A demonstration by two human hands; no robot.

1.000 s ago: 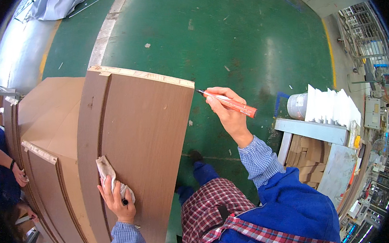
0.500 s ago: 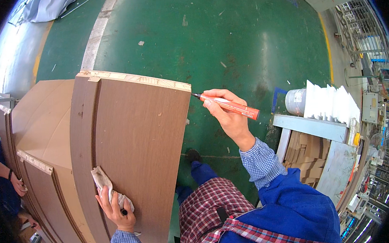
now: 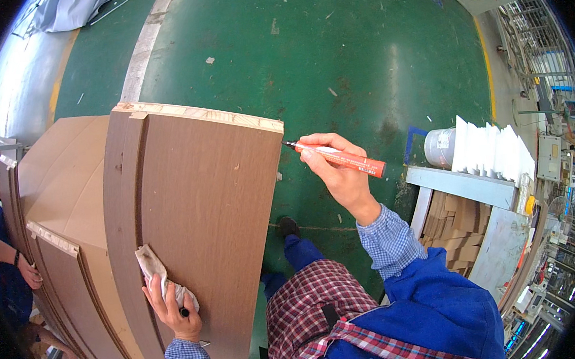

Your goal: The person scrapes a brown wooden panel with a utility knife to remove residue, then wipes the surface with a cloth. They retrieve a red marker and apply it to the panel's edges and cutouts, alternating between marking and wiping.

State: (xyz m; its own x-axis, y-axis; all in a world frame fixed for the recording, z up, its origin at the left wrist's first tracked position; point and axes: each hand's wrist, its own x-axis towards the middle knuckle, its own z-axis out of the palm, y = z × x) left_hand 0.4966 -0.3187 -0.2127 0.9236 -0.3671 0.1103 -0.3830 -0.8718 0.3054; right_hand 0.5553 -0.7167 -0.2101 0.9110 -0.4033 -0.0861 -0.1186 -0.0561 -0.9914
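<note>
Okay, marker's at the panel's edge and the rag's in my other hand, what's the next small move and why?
Probably touch the marker tip to the panel at its upper right corner. The right hand holds it with the tip right beside that raw edge, and the left hand presses a rag on the panel face, steadying it.

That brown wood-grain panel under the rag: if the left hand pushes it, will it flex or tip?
The panel looks stiff: its pale cut edge shows a thick board. It probably feels heavy. Standing on edge, it might tip if the left hand, pressing the rag, pushes hard.
</note>
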